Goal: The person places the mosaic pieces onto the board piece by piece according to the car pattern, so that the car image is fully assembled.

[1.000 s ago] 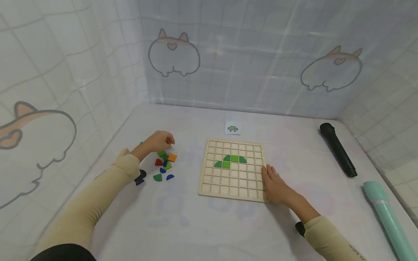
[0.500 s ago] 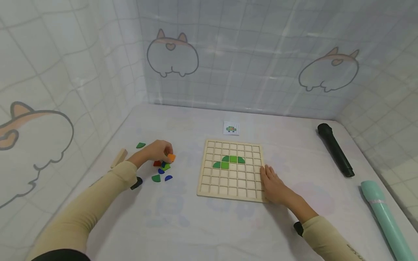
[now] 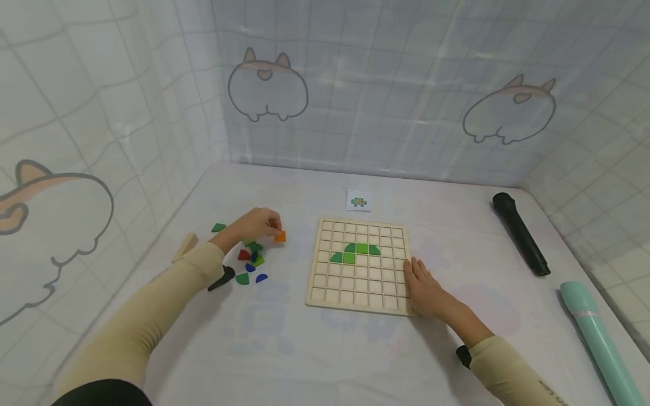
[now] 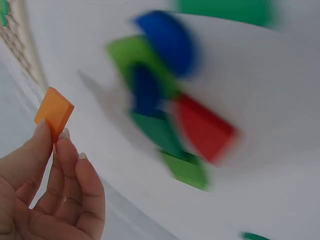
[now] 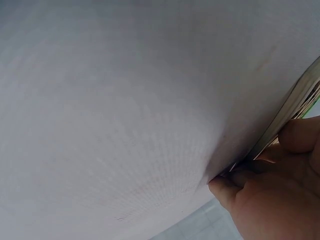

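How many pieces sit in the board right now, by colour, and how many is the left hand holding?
Dark green rounded pieces in the board: 3
Light green squares in the board: 2
Orange piece pinched by the left hand: 1
Total: 6
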`<state>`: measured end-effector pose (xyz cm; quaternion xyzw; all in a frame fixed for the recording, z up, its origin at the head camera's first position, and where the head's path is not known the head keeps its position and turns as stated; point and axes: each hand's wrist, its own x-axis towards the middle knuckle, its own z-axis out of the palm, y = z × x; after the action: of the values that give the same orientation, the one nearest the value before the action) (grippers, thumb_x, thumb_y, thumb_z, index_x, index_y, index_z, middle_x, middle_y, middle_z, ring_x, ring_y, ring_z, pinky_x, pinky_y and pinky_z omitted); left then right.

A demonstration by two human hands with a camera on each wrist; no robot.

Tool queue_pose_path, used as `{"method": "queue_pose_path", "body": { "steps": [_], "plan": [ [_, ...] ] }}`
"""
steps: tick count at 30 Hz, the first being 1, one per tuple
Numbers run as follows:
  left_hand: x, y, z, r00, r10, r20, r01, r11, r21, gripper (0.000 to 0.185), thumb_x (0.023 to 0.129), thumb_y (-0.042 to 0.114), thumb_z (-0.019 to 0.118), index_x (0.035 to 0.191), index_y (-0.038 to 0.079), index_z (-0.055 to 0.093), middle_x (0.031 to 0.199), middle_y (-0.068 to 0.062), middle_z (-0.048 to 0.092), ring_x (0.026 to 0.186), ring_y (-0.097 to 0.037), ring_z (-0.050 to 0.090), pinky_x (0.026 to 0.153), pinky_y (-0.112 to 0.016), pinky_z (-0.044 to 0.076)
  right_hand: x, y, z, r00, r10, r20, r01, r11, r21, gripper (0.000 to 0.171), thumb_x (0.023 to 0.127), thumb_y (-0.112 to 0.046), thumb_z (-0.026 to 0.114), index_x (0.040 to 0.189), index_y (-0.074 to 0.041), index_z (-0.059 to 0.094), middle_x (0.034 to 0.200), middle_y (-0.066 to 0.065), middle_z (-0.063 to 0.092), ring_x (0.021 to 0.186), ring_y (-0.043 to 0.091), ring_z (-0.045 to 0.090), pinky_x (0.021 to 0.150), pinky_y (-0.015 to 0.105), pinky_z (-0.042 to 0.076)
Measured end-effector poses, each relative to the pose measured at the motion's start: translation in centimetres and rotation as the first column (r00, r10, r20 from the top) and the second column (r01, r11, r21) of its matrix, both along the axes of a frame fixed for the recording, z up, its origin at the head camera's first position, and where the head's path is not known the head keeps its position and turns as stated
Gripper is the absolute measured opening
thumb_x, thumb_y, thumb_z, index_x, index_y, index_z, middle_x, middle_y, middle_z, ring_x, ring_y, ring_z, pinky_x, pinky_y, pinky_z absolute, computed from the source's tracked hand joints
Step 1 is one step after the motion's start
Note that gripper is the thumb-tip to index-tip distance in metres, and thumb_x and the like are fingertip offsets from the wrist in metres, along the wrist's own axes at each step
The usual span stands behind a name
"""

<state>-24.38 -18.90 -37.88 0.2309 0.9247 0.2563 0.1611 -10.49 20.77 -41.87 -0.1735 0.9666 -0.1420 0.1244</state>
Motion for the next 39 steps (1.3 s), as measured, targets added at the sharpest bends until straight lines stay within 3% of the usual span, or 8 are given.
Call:
{"method": "queue_pose_path", "body": {
  "steps": [3, 7, 13, 19, 26, 39],
  "plan": [
    [-0.5, 2.4, 0.1, 1.0, -0.005, -0.026, 0.006, 1.0, 0.028, 0.005, 0.092, 0.006, 0.062, 0.089, 0.004, 0.065, 0.09, -0.007, 0.064, 0.081, -0.023, 0.055, 0.073, -0.035, 0.048, 0.0, 0.1, 0.0, 1.0, -0.001, -0.001, 0.001, 1.0, -0.002, 0.052, 0.095, 0.006, 0.031, 0.141, 0.019, 0.012, 0.145, 0.041, 0.007, 0.134, 0.053, 0.005, 0.104, 0.062, 0.016],
    [-0.7, 6.1, 0.3, 0.995, -0.062, -0.076, 0.067, 0.996, 0.056, 0.006, 0.091, 0.008, 0.063, 0.088, 0.004, 0.066, 0.087, -0.005, 0.065, 0.082, -0.021, 0.058, 0.071, -0.033, 0.049, 0.1, 0.0, -0.1, 1.0, -0.005, 0.006, 0.005, 1.0, -0.002, 0.051, 0.096, 0.004, 0.03, 0.142, 0.018, 0.011, 0.146, 0.04, 0.007, 0.134, 0.052, 0.005, 0.104, 0.061, 0.015],
    [0.0, 11.6, 0.5, 0.986, -0.149, -0.075, 0.156, 0.984, 0.086, 0.006, 0.09, 0.009, 0.066, 0.086, 0.005, 0.068, 0.082, -0.001, 0.065, 0.078, -0.017, 0.058, 0.071, -0.03, 0.047, 0.2, -0.1, 0.0, 1.0, 0.002, -0.002, -0.002, 1.0, 0.005, 0.049, 0.099, 0.001, 0.029, 0.142, 0.018, 0.012, 0.146, 0.039, 0.007, 0.135, 0.051, 0.005, 0.105, 0.06, 0.015],
    [0.8, 15.7, -0.5, 0.973, -0.222, -0.057, 0.225, 0.973, 0.051, 0.006, 0.089, 0.013, 0.067, 0.085, 0.007, 0.067, 0.083, 0.001, 0.064, 0.077, -0.013, 0.057, 0.071, -0.026, 0.047, 0.2, 0.1, 0.0, 0.999, 0.023, -0.031, -0.023, 1.0, 0.01, 0.048, 0.099, 0.001, 0.03, 0.141, 0.019, 0.014, 0.144, 0.041, 0.009, 0.134, 0.053, 0.008, 0.105, 0.06, 0.017],
    [1.7, 17.5, -1.7, 0.979, -0.201, -0.028, 0.202, 0.979, 0.026, 0.007, 0.089, 0.013, 0.067, 0.083, 0.009, 0.067, 0.08, 0.003, 0.062, 0.074, -0.012, 0.055, 0.066, -0.024, 0.045, 0.1, 0.2, -0.3, 0.999, 0.027, -0.036, -0.027, 1.0, 0.008, 0.048, 0.099, 0.001, 0.03, 0.141, 0.019, 0.014, 0.144, 0.041, 0.01, 0.134, 0.053, 0.009, 0.105, 0.06, 0.017],
    [2.2, 17.3, -2.8, 0.984, -0.175, -0.037, 0.177, 0.983, 0.041, 0.008, 0.089, 0.016, 0.069, 0.082, 0.012, 0.066, 0.077, 0.006, 0.061, 0.071, -0.01, 0.055, 0.066, -0.024, 0.045, 0.1, 0.2, -0.2, 0.999, 0.016, -0.035, -0.016, 1.0, 0.005, 0.048, 0.1, -0.001, 0.03, 0.141, 0.019, 0.014, 0.145, 0.04, 0.01, 0.134, 0.052, 0.008, 0.105, 0.06, 0.018]
  ]
}}
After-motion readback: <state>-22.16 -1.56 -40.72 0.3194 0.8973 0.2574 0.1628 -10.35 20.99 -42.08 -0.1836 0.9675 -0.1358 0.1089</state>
